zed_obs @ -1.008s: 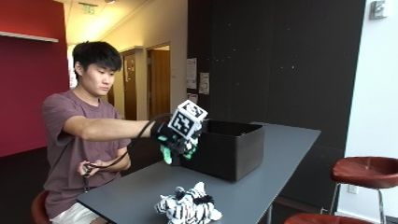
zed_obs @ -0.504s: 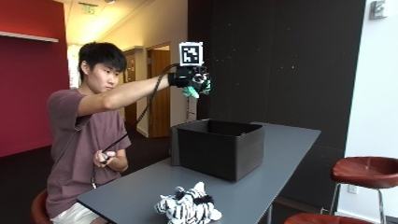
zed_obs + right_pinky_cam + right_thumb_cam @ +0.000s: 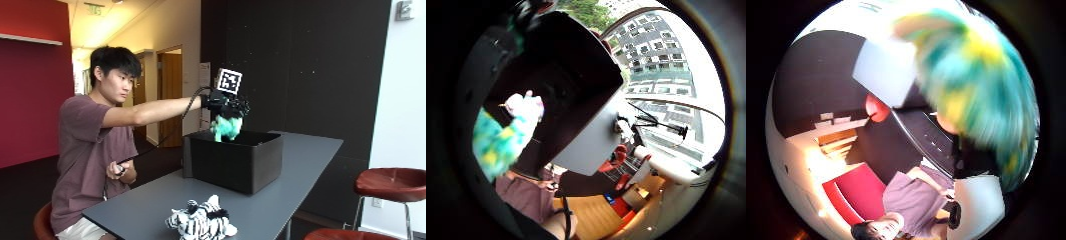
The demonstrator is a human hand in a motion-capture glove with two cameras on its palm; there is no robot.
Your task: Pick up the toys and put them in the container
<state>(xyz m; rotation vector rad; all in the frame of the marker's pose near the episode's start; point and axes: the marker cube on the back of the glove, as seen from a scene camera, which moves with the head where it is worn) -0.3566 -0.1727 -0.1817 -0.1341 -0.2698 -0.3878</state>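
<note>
We see a fluffy teal plush toy [image 3: 227, 128] with yellow patches, pinched by our grip, the gloved right hand [image 3: 226, 106], fingers curled around its top. It hangs lengthwise straight down below the grip, over the open black container [image 3: 233, 159]. Lower, nearer us on the grey desk [image 3: 293, 180], lies a zebra-striped toy [image 3: 200, 222].

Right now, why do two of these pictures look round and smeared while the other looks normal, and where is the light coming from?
Both palm views curve straight edges: the black box bulges. In the thumb side view the green toy sits so near that it blurs. The outside view is undistorted, with the hand holding the toy over the box, the zebra toy sharp, and the bright doorway behind glaring.
</note>
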